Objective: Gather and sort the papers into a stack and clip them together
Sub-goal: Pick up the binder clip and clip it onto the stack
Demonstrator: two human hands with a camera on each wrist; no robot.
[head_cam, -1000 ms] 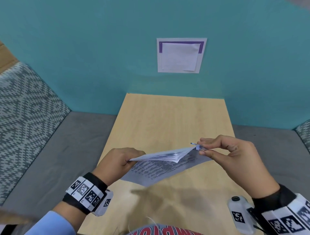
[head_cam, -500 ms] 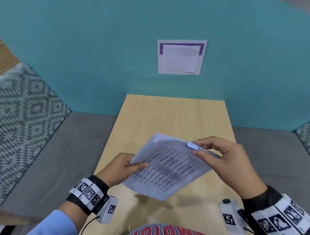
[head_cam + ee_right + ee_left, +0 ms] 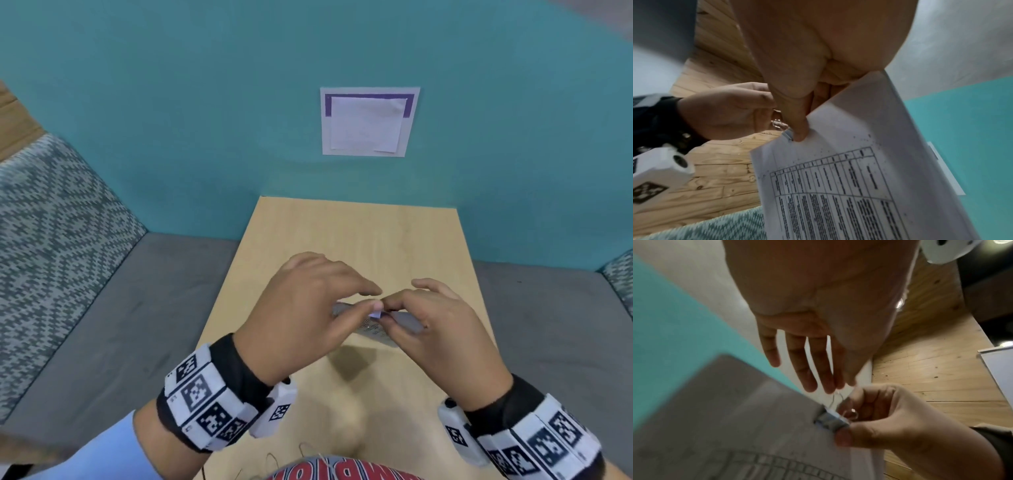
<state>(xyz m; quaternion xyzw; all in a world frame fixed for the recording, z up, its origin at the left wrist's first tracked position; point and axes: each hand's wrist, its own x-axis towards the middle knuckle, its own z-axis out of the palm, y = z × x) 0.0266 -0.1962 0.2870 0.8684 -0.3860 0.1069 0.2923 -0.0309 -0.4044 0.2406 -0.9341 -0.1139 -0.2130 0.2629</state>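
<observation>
Left hand [image 3: 301, 308]: raised over the table, palm down; the fingers [image 3: 807, 363] reach out nearly straight, and the thumb and forefinger tip meet the wire handle of the clip. Whether they truly pinch the wire I cannot tell.
Papers [image 3: 849, 178]: a stack held in the air between the two hands, above the middle of the table; the top sheet bears a printed chart with columns of text. In the head view only a thin grey edge [image 3: 404, 320] shows, the hands hiding most of it.
Binder clip [image 3: 831, 421]: pale lilac, seated on a corner edge of the papers, its wire loop standing up toward the left fingertips; it shows as a small spot [image 3: 375, 314] in the head view.
Right hand [image 3: 435, 329]: fingers curled, thumb pressed on the clip body and the paper corner, gripping both.
Table [image 3: 359, 233]: light wood, against a teal wall [image 3: 171, 102].
Notice on wall [image 3: 370, 121]: white sheet with a purple band, far side, above the table.
</observation>
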